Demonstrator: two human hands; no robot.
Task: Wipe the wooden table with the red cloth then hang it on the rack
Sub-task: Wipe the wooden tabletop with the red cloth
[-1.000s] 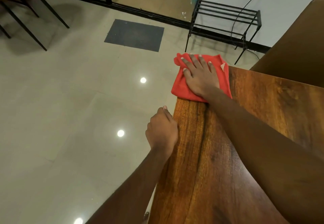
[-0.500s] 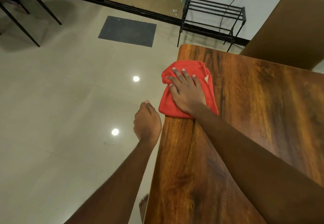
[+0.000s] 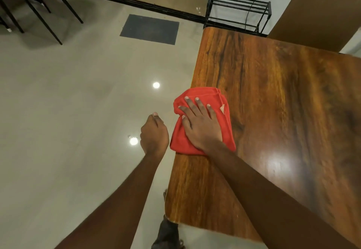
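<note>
Wiping: right hand (image 3: 203, 127) presses the red cloth (image 3: 180, 138) flat on the desk (image 3: 273, 112), fingers (image 3: 200, 106) spread straight.
Change: cloth has slid from the far left corner to midway down the left edge; that strip looks done, the rest probably not.
Left hand (image 3: 154, 135): off the left edge, fingers curled, holding nothing.
Room: glossy wood, tiled floor (image 3: 78, 112), black rack (image 3: 238, 12) beyond the far edge.

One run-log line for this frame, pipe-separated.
phase: wiping | right hand: flat on red cloth at wooden table edge | left hand: fisted, holds nothing | rack: cloth not yet hung
</note>
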